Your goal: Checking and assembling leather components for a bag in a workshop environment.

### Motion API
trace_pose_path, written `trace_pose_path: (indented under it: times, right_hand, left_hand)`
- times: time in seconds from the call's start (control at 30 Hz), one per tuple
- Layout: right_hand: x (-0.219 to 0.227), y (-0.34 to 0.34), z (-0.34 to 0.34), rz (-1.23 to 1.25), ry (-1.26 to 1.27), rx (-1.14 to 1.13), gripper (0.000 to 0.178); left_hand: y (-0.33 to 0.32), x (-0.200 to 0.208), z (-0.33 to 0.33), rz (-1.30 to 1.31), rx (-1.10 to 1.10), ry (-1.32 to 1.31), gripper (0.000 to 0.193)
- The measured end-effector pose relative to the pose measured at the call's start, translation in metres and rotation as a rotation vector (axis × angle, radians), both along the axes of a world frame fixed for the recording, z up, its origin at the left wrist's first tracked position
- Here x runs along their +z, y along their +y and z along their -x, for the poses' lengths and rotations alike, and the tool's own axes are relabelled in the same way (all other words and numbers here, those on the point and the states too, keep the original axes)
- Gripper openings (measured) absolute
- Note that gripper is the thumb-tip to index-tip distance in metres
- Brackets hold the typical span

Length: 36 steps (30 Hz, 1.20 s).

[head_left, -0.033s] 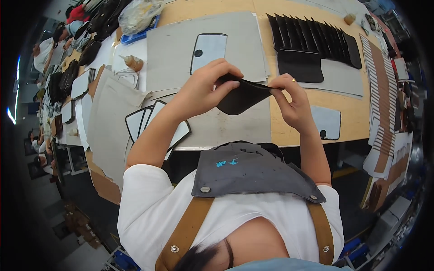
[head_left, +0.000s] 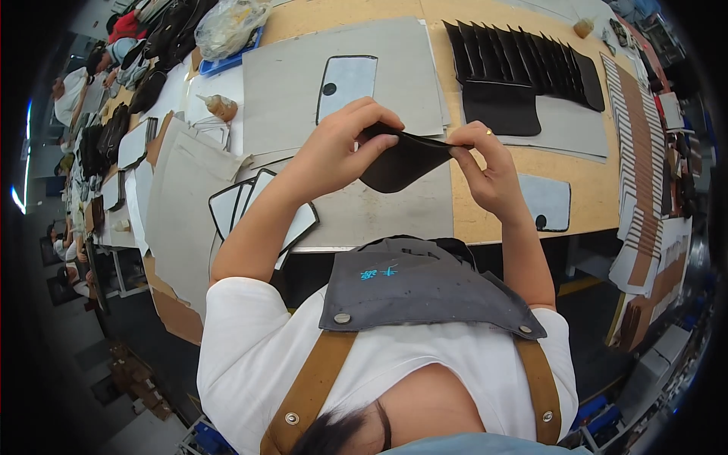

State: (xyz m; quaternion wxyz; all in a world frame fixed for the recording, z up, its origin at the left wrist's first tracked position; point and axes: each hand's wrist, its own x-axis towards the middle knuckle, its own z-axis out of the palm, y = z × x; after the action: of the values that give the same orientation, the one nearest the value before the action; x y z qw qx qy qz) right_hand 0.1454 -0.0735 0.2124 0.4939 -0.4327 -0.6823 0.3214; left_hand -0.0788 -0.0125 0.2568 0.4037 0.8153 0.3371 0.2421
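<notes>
A black leather-like panel (head_left: 404, 163) is held up above the table by its top edge, its rounded lower end hanging toward me. At its left upper corner, the thumb and fingers of my left hand (head_left: 350, 140) pinch it. My right hand (head_left: 486, 163) grips the right corner between thumb and fingers. The top edge looks like two layers lying close together; I cannot tell whether they are joined. Beyond my left hand lies a pale panel with a black border and a round black spot (head_left: 349, 85), flat on a grey board (head_left: 284, 83).
Several overlapped black flaps (head_left: 523, 64) lie at the far right. A similar pale panel (head_left: 547, 203) rests near the front edge, right of my right hand. More bordered panels (head_left: 302, 226) sit under my left forearm. A glue bottle (head_left: 220, 107) and a blue tray (head_left: 235, 59) stand left.
Both hands keep the same pinch on the black panel. The whole view has shifted very slightly; nothing has been let go or picked up.
</notes>
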Motion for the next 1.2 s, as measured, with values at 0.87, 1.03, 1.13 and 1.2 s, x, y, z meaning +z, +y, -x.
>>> trace_pose_path:
  times: [0.87,1.03,1.13,1.2]
  right_hand:
    - [0.006,-0.007,0.004,-0.167,-0.21,-0.147,0.009]
    - [0.007,-0.009,0.002,0.009,-0.099,-0.053,0.009]
    - [0.008,-0.009,0.001,-0.001,-0.076,-0.015,0.007]
    - [0.008,-0.008,-0.001,-0.005,-0.087,0.003,0.007]
  left_hand:
    - [-0.008,0.0,-0.009,0.026,0.071,-0.011,0.01]
    - [-0.005,0.004,-0.008,0.072,0.01,0.027,0.008]
    - [-0.004,0.005,-0.007,0.116,-0.041,0.021,0.008]
    - [-0.003,0.007,-0.006,0.132,-0.067,0.016,0.008]
